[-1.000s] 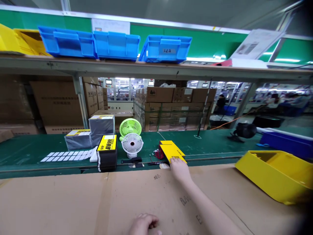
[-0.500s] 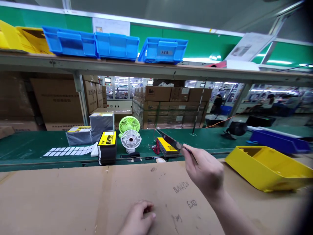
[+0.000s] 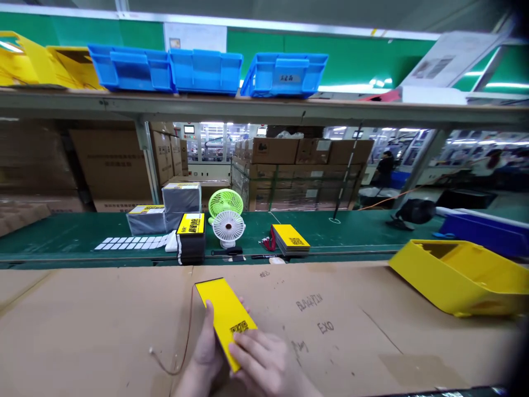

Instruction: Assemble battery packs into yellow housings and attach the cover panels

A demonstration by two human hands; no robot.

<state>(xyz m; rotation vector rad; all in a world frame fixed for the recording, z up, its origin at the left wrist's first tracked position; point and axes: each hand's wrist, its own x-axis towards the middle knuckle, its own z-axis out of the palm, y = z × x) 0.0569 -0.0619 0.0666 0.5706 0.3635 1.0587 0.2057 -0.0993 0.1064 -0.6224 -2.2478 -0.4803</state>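
A flat, yellow-faced battery pack (image 3: 225, 309) with a black QR code is held tilted above the cardboard. My left hand (image 3: 206, 342) grips it from underneath, thumb on the left edge and fingertips showing at the far edge. Over its lower end lies my right hand (image 3: 266, 358), fingers pressed on the yellow face beside the code and partly covering it. From the pack's upper left corner a thin reddish lead (image 3: 190, 325) hangs down to a small white plug (image 3: 151, 350) over the cardboard.
Behind the cardboard (image 3: 103, 309) stand a stack of similar yellow-topped packs (image 3: 291, 237), a white fan (image 3: 228, 227), a green fan (image 3: 225, 203) and a dark yellow-topped stack (image 3: 190, 240). A yellow bin (image 3: 438, 286) sits right. Blue bins (image 3: 285, 74) line the shelf overhead.
The pack in my right hand has come down from over the rear stack to the near cardboard, its yellow face now turned up. My left hand has taken hold of it too.
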